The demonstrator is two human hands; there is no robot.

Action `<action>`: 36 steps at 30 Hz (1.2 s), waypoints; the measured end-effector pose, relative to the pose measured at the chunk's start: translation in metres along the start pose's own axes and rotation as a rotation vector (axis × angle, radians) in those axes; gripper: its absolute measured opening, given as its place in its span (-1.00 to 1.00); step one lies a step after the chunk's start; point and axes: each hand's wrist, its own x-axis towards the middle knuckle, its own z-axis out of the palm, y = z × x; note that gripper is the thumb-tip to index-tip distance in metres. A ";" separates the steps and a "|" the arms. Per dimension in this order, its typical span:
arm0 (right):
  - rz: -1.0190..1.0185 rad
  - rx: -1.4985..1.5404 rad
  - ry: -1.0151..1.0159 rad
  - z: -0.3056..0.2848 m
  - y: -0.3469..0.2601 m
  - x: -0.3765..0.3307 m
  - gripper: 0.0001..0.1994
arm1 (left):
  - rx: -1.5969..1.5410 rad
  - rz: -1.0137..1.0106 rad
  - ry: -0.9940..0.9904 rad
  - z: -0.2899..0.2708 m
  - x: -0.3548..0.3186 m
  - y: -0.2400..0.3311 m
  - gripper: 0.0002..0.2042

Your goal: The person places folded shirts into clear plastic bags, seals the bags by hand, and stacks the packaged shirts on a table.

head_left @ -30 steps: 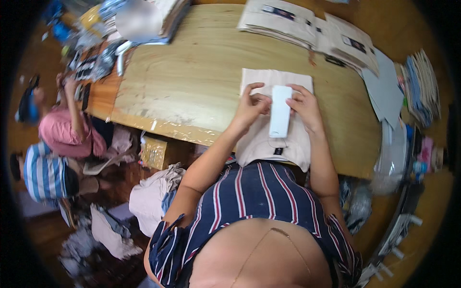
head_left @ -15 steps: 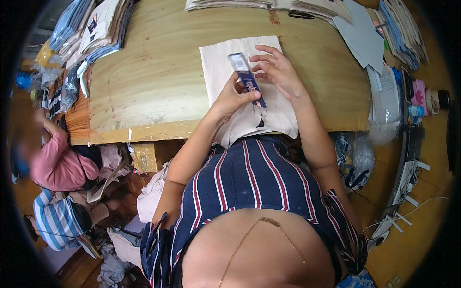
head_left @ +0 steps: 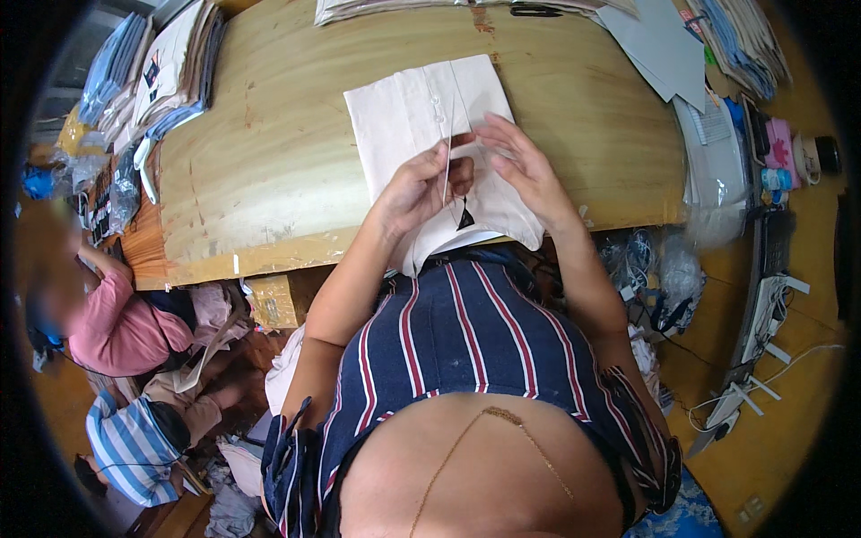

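Observation:
A folded cream garment [head_left: 395,117] lies at the table's near edge, its lower end hanging toward my body. Above it my left hand [head_left: 421,188] pinches a long narrow hang tag [head_left: 447,170], now turned almost edge-on, so its printed face is hidden. A small black piece [head_left: 465,218] shows on the garment just below the tag. My right hand [head_left: 525,170] hovers to the right of the tag with its fingers stretched out, holding nothing that I can see. Thin dark cord runs up the garment from near my fingertips.
Stacks of folded garments [head_left: 170,81] stand at the far left, with more at the far right [head_left: 735,45]. Grey-white sheets [head_left: 655,54] and black scissors-like handles [head_left: 535,11] lie along the back. A person in pink [head_left: 126,314] and another in blue-white stripes [head_left: 134,444] sit at left.
My left hand has turned the tag from its navy printed face to nearly edge-on. My right hand has come lower. The whole view has shifted slightly.

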 end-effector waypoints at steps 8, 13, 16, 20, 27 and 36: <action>0.299 0.298 -0.011 0.008 -0.006 0.036 -0.47 | 0.108 -0.087 0.016 0.000 -0.004 -0.007 -0.65; -0.120 -0.228 0.120 0.012 -0.025 0.046 -0.64 | 0.750 0.476 0.572 0.001 -0.015 -0.008 -0.61; -0.197 -0.670 0.198 0.027 -0.033 0.051 -0.51 | 1.069 0.614 0.610 0.015 -0.022 -0.019 -0.64; -0.178 -0.502 0.034 0.058 -0.033 0.045 -0.42 | 1.235 0.568 0.687 -0.003 -0.020 -0.036 -0.58; -0.146 -0.746 0.450 -0.098 -0.025 0.019 -0.74 | 1.894 0.590 1.145 -0.003 -0.009 -0.017 -0.39; 1.001 -1.525 0.914 -0.313 -0.027 -0.082 -0.78 | 2.434 0.251 0.515 -0.001 0.020 -0.029 -0.48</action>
